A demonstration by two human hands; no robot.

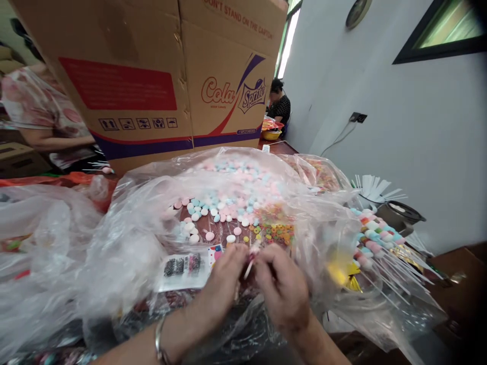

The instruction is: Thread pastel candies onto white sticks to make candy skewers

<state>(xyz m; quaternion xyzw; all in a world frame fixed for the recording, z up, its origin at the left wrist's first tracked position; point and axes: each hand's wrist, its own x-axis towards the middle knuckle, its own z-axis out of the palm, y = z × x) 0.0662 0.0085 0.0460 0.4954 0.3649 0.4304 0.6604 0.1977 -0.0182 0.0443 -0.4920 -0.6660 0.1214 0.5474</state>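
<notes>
My left hand (225, 269) and my right hand (286, 288) meet at the front middle of the table, fingers closed in pinches. Between them is a short white stick (248, 268) with a small pinkish-white piece at its top, blurred and partly hidden by fingers. Just beyond my fingertips lie round pastel candies (236, 231) in pink, blue and white. Small ring-shaped candies (274, 233) in yellow, orange and green are to their right. A printed plastic packet (184, 270) lies beside my left hand.
Clear plastic sheeting (125, 243) drapes around the candies. A large carton (152, 66) stands behind. At right are skewered candies (375, 238) on white sticks, a dark pot (401, 213) and golden ties (352, 279). One person (49, 111) sits at left, another (280, 104) farther back.
</notes>
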